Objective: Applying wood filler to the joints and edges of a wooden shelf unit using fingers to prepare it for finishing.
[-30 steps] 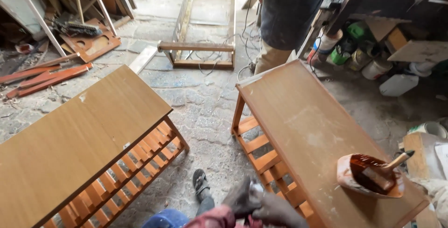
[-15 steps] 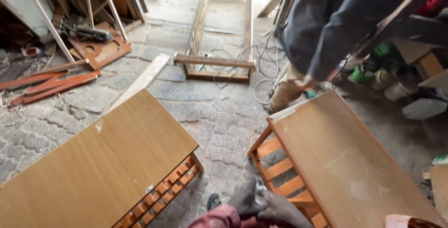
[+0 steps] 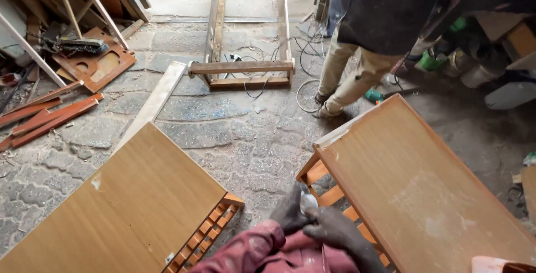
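Both hands seemingly clasp a pale cloth beside table edge

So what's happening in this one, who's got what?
In a cluttered woodworking space, the person's two hands are together low in the view, holding a small pale thing whose kind I cannot tell. They sit between two wooden tables, one on the left and one on the right. Another person stands beyond.

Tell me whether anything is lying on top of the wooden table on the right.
No: the brown wooden table top on the right shows only bare, dusty board, and both hands are off its near corner.
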